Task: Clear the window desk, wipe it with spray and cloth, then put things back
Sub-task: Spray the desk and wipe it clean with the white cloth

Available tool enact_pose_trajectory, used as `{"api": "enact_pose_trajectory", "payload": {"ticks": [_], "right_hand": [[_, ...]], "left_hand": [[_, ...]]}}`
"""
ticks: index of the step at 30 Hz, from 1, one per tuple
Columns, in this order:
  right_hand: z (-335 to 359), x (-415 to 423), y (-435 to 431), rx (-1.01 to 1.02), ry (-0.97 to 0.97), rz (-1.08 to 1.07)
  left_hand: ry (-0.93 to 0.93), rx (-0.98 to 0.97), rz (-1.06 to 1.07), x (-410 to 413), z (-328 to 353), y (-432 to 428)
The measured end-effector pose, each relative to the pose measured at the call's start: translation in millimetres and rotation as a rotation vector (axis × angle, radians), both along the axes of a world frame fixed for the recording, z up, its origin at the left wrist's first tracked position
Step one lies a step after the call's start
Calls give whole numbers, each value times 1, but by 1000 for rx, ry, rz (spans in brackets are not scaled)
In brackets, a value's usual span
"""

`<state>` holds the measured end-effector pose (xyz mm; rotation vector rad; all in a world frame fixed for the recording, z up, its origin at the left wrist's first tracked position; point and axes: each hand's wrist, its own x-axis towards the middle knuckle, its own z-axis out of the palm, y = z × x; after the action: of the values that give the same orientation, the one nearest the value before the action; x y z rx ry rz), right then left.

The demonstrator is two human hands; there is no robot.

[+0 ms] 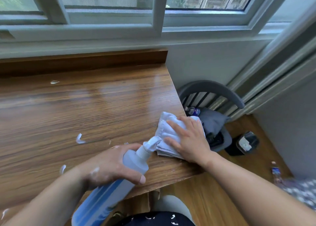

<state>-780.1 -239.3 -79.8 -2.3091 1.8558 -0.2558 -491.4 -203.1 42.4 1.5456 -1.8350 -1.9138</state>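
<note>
The wooden window desk [89, 106] fills the left and middle of the view, with a few white foam streaks [79, 139] on it. My left hand [112, 167] grips a blue spray bottle [119, 179] near the desk's front edge, its white nozzle [151, 144] pointing toward the cloth. A folded white cloth [168, 123] lies at the desk's right front corner. My right hand [189, 140] presses flat on the cloth with fingers spread.
A grey chair [212, 89] stands right of the desk, with a grey bag [213, 121] and a water bottle [192, 111] on its seat. A small black bin [242, 143] and another bottle [276, 172] are on the floor. The window frame [157, 17] runs behind the desk.
</note>
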Motion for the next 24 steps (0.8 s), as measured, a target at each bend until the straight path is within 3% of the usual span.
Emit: {"api": "enact_pose_trajectory", "payload": {"ticks": [5, 14, 19, 24], "right_hand": [[2, 10, -40, 35, 25, -16], [4, 31, -119, 69, 57, -39], [4, 18, -80, 50, 41, -2], [7, -1, 24, 40, 22, -18]], "left_hand": [[-18, 95, -167, -3, -5, 6], [-115, 130, -272, -13, -13, 6], [-29, 157, -207, -1, -9, 10], [75, 128, -99, 22, -3, 14]]}}
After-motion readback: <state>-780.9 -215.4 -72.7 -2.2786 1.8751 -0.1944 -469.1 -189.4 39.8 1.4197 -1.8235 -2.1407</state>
